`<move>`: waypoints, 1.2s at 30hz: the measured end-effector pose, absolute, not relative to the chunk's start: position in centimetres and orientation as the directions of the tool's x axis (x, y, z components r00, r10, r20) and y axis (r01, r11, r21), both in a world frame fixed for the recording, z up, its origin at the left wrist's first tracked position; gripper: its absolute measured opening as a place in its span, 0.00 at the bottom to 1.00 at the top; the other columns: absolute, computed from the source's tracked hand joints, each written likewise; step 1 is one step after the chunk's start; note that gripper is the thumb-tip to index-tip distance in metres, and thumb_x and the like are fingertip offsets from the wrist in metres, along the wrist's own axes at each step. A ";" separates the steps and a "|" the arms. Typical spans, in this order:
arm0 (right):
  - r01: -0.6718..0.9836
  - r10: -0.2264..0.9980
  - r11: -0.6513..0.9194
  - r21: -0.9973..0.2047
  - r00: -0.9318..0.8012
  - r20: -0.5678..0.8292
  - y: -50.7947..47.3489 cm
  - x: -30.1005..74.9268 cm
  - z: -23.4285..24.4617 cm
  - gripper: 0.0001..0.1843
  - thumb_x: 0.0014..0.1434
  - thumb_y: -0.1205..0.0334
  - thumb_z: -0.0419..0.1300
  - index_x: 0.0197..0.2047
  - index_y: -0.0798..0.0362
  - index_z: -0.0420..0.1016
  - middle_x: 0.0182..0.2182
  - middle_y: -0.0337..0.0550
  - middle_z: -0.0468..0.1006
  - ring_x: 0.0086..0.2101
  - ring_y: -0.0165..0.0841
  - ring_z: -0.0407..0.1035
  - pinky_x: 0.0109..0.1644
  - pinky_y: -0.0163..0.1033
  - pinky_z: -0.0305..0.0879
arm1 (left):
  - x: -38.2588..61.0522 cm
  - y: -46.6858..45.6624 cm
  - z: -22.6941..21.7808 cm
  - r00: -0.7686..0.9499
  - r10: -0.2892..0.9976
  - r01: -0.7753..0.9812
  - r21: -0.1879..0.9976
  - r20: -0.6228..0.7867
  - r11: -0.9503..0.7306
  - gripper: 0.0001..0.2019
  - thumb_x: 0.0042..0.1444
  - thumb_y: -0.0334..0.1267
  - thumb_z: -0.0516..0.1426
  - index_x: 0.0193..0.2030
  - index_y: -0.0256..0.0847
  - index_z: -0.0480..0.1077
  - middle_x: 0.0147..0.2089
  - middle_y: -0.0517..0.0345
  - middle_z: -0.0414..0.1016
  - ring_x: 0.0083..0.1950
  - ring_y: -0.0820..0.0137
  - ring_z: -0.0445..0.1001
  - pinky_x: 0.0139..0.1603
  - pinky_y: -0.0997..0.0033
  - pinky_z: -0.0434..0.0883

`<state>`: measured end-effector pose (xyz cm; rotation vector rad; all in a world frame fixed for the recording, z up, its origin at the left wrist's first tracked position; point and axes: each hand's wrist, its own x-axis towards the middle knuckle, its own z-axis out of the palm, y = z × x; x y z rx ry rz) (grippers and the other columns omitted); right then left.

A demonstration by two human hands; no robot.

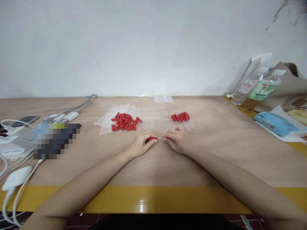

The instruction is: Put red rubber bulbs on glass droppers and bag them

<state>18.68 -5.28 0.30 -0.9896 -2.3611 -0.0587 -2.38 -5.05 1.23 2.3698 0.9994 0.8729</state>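
My left hand [141, 144] pinches a red rubber bulb [152, 139]. My right hand [176, 140] pinches the thin clear glass tube [160, 138] that meets the bulb between the two hands. Both hands rest on the brown table [216, 150]. Just beyond them lies a row of clear glass tubes [155, 124]. A pile of loose red bulbs [124, 122] sits to the left on clear plastic bags [107, 119]. To the right lie several finished droppers with red bulbs [183, 118].
Cables, white chargers and phones [16, 140] crowd the left side. A small clear bag [163, 98] lies by the wall. Two plastic bottles [260, 85], a brown bag and a blue packet [278, 124] stand at the right. A yellow strip [153, 198] marks the near edge.
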 end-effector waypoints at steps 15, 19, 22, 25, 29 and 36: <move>0.706 0.663 0.704 -0.078 -0.614 0.428 -5.7 17.3 0.8 0.17 0.62 0.62 0.44 0.30 0.54 0.71 0.25 0.41 0.75 0.23 0.29 0.60 0.36 0.40 0.46 | -2.4 -5.1 0.9 0.635 0.649 0.468 0.459 0.420 -0.755 0.08 0.57 0.38 0.51 0.38 0.37 0.69 0.33 0.55 0.71 0.32 0.72 0.68 0.34 0.73 0.65; 0.720 0.697 0.683 -0.124 -0.590 0.408 -5.7 17.3 0.9 0.16 0.62 0.62 0.44 0.33 0.54 0.71 0.28 0.42 0.75 0.27 0.30 0.63 0.38 0.40 0.50 | -2.2 -4.9 1.0 0.615 0.661 0.474 0.470 0.429 -0.745 0.08 0.57 0.37 0.51 0.37 0.38 0.69 0.32 0.56 0.70 0.32 0.73 0.68 0.34 0.73 0.66; 0.683 0.700 0.700 -0.207 -0.600 0.387 -5.7 17.5 1.2 0.14 0.62 0.63 0.44 0.38 0.54 0.70 0.32 0.44 0.73 0.32 0.31 0.65 0.38 0.38 0.55 | -2.3 -4.7 1.0 0.567 0.683 0.499 0.468 0.460 -0.729 0.08 0.57 0.38 0.51 0.40 0.38 0.68 0.35 0.55 0.70 0.35 0.72 0.68 0.35 0.73 0.67; 0.648 0.699 0.701 -0.297 -0.545 0.463 -5.2 18.4 1.7 0.13 0.61 0.65 0.45 0.43 0.54 0.68 0.36 0.47 0.70 0.36 0.33 0.65 0.40 0.39 0.60 | -2.9 -4.2 0.7 0.459 0.712 0.553 0.455 0.532 -0.697 0.18 0.54 0.39 0.55 0.51 0.40 0.61 0.44 0.51 0.67 0.40 0.69 0.67 0.37 0.70 0.68; 0.747 0.748 0.525 -0.408 -0.176 0.640 -2.9 20.9 2.0 0.13 0.59 0.66 0.45 0.42 0.55 0.68 0.36 0.50 0.70 0.37 0.37 0.65 0.41 0.43 0.62 | -3.6 -3.9 0.4 0.410 0.730 0.596 0.445 0.547 -0.669 0.24 0.52 0.39 0.56 0.56 0.41 0.55 0.47 0.51 0.64 0.43 0.67 0.66 0.41 0.66 0.68; 0.867 0.811 0.195 -0.460 0.121 0.572 0.2 23.8 0.6 0.11 0.55 0.67 0.46 0.37 0.57 0.67 0.36 0.52 0.71 0.35 0.38 0.66 0.37 0.40 0.60 | -3.3 -4.3 0.7 0.500 0.723 0.608 0.401 0.477 -0.685 0.23 0.54 0.36 0.54 0.56 0.42 0.54 0.50 0.50 0.62 0.49 0.64 0.64 0.46 0.62 0.66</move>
